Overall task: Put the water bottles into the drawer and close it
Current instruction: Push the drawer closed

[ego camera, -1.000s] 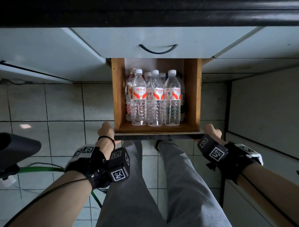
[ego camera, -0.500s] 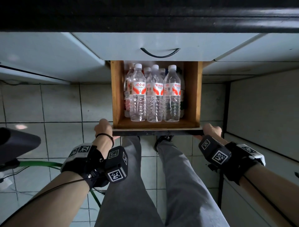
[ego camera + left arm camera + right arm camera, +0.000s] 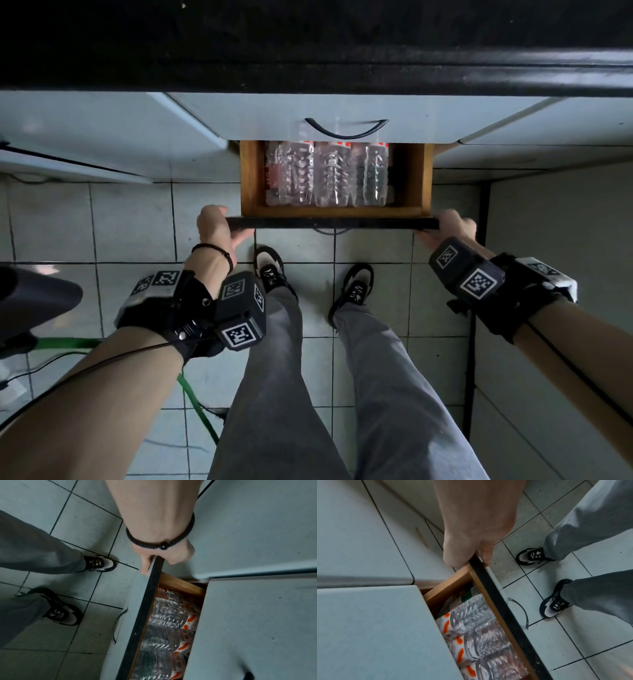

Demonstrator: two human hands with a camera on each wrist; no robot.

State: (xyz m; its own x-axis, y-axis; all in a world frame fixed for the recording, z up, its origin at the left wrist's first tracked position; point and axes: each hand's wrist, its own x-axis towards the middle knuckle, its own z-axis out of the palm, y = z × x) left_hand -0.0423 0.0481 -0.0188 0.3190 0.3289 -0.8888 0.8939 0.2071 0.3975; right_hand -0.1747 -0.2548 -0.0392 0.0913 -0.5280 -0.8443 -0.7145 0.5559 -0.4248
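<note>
Several clear water bottles with red-and-white labels lie side by side in the wooden drawer, which stands partly open; their caps are hidden under the drawer above. My left hand grips the left end of the drawer's black-topped front and my right hand grips the right end. In the left wrist view the left hand has fingers on the outer face and the thumb side behind the drawer front, beside the bottles. The right hand clasps the drawer front likewise, near the bottles.
A shut pale drawer with a black curved handle sits above, under a dark counter edge. My feet stand on the tiled floor just before the drawer. A green hose and a dark object lie left; a cabinet side is right.
The drawer has slid inward with both hands on its front. The bottle caps and most of the labels have gone under the upper drawer.
</note>
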